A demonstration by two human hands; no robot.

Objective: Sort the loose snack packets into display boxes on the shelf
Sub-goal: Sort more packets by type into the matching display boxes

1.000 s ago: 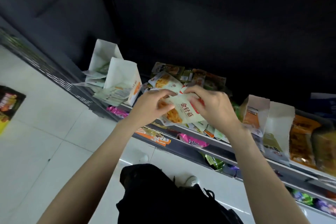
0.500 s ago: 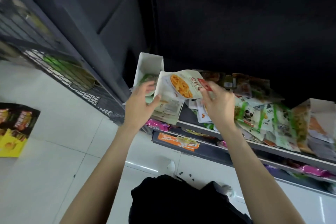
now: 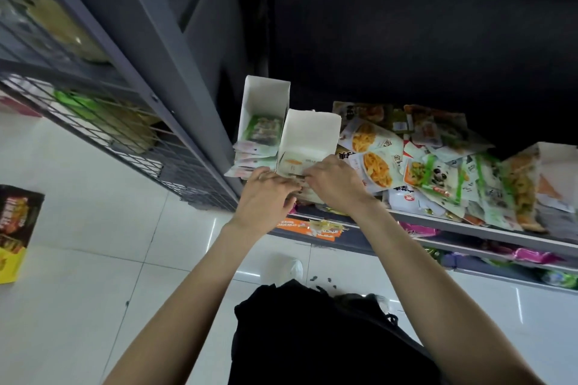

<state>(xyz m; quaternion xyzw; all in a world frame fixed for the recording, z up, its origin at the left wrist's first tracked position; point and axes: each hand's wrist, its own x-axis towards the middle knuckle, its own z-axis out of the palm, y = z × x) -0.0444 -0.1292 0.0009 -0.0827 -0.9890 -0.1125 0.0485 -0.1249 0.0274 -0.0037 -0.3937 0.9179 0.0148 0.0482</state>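
Head view. Both hands together at frame centre, at the open front of a white display box [image 3: 309, 134] on the shelf [image 3: 469, 228]. Left hand [image 3: 266, 197] just left of centre, fingers curled, tips against the stack of pale packets [image 3: 297, 163] at the box mouth; whether pinching or only pressing, cannot tell. Right hand [image 3: 331, 184] just right of centre, fingers bent over the same stack from the right, thumb hidden; grip likewise unclear. Packet stack directly under and between the fingertips of both hands, its upper edge, marked with an orange patch, showing above the knuckles inside the box.

Second white box [image 3: 266, 103] just beside the first, up and to the left, holding green-printed packets [image 3: 262, 131], more pale packets spilling from its front toward the left hand.

Right of the hands, a loose heap of snack packets [image 3: 431, 166] across the shelf: yellow-printed ones nearest the right hand, green panda-printed ones further right. Another box [image 3: 553, 172] at the right edge of the frame.

Below the shelf edge, lower shelves with an orange packet [image 3: 300, 226] and pink packets [image 3: 531, 255]. Wire rack [image 3: 103, 122] at upper left. Dark and yellow carton [image 3: 15, 228] on the white tiled floor [image 3: 93, 259] at the left edge. Black clothing [image 3: 312, 337] at bottom centre.
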